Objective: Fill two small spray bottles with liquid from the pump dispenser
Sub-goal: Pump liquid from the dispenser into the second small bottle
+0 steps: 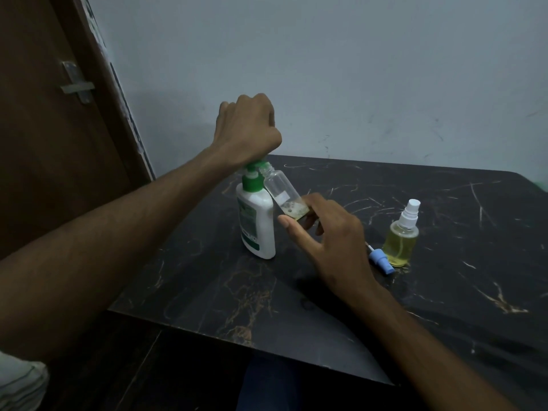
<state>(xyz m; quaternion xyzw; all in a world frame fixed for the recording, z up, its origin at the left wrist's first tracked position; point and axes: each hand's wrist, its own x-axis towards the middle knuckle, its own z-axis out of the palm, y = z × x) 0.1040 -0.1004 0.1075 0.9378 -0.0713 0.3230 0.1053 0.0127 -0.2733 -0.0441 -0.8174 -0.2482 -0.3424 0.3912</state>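
A white pump dispenser with a green pump head stands on the dark marbled table. My left hand is closed over the top of its pump. My right hand holds a small clear spray bottle by its base, tilted with its open neck under the pump nozzle; a little yellowish liquid lies at its bottom. A second small spray bottle, full of yellow liquid with a white spray cap on, stands to the right. A blue spray cap with its tube lies on the table beside it.
A brown door with a metal latch is on the left, and a pale wall rises behind the table. The table's near edge runs diagonally in front of me.
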